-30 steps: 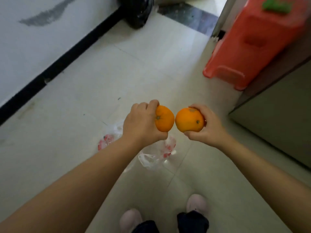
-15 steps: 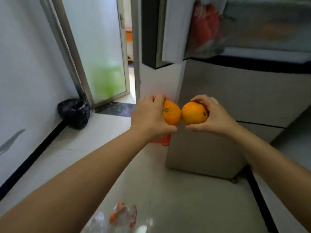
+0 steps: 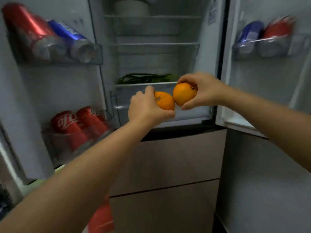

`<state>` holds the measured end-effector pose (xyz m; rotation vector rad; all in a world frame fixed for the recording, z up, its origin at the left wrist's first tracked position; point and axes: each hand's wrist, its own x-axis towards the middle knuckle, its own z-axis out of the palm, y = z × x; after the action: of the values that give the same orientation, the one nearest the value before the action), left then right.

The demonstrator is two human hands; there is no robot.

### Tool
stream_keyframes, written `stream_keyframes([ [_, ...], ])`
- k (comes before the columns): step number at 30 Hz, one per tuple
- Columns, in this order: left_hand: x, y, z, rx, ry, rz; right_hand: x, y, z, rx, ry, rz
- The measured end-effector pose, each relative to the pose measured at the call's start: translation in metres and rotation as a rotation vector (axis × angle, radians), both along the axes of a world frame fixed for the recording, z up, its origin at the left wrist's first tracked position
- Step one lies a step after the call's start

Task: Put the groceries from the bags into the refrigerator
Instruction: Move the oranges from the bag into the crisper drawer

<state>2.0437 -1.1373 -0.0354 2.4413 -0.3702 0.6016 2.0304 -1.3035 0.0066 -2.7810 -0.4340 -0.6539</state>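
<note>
Step in hand: carrying fruit to the refrigerator (image 3: 168,145), both doors open. The left hand (image 3: 146,106) was curled round one orange (image 3: 165,102), the right hand (image 3: 200,91) clamped on a second orange (image 3: 183,93). The two fruits sat at frame centre, touching or just short of it, held out in front of the clear crisper drawer (image 3: 134,91) at the bottom of the compartment. Neither was inside yet.

Green vegetables (image 3: 146,78) lay on the shelf just above that drawer. Soda cans (image 3: 77,125) filled the left door bins, more cans (image 3: 262,37) the bin at upper right. A white bowl-like container (image 3: 132,7) sat on the top shelf, blurred.

Judgement: placement not begun. Next move called for picking a spot, shelf or drawer. The drawer looked closed, so using it would need a free hand first; the bare middle shelves were the easier drop.
</note>
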Motion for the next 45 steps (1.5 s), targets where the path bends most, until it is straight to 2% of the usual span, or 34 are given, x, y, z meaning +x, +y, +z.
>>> stream_keyframes([
  [7,0.105,-0.033,0.071,0.075,-0.108,0.132,0.112,-0.036,0.057,-0.019,-0.135,0.024],
  [12,0.196,-0.024,0.095,0.285,-0.053,0.215,0.211,-0.034,0.071,-0.079,-0.029,0.057],
  [14,0.232,-0.020,0.101,0.403,-0.005,0.213,0.246,-0.031,0.077,-0.162,0.055,0.079],
  [18,0.298,-0.019,0.107,0.793,0.167,0.150,0.313,-0.022,0.081,-0.359,0.252,0.089],
  [21,0.339,-0.026,0.095,0.927,0.362,-0.019,0.354,-0.012,0.067,-0.563,0.389,0.113],
  [24,0.377,-0.028,0.073,1.052,0.470,-0.062,0.393,0.000,0.035,-0.743,0.533,0.146],
  [26,0.398,-0.025,0.058,1.134,0.509,-0.043,0.415,0.006,0.013,-0.875,0.559,0.166],
  [29,0.424,-0.017,0.047,1.153,0.566,0.000,0.440,0.012,-0.008,-0.992,0.450,0.236],
  [33,0.455,-0.010,0.032,1.132,0.580,0.043,0.471,0.022,-0.026,-0.845,0.332,0.290],
  [40,0.498,-0.007,0.000,1.106,0.652,0.102,0.514,0.036,-0.056,-0.633,0.411,0.257],
  [45,0.507,0.003,-0.013,1.003,0.679,0.113,0.528,0.039,-0.069,-0.558,0.432,0.276],
])
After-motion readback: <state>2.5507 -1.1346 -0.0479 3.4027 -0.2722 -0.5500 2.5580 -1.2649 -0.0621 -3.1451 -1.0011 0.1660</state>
